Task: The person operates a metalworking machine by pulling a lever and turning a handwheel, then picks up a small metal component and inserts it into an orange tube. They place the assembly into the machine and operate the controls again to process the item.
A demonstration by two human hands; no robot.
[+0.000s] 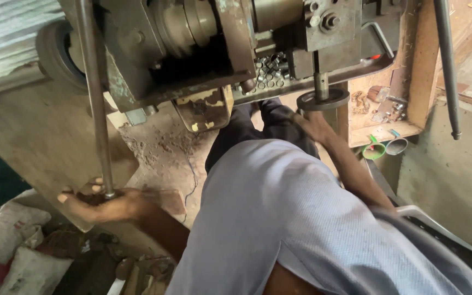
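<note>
Below the machine, left hand is reaching out low, fingers wrapping one long steel rod's bottom end, while right hand is stretching up beneath one round handwheel, finger spread unclear.

White sacks, red-stained, slumped at bottom left; no labels, signs, screens.

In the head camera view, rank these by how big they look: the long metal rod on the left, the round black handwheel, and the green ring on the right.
1. Long metal rod, by far the largest.
2. Black handwheel.
3. Green ring, smallest; it lies at a different depth, so its true size is unsure.
</note>
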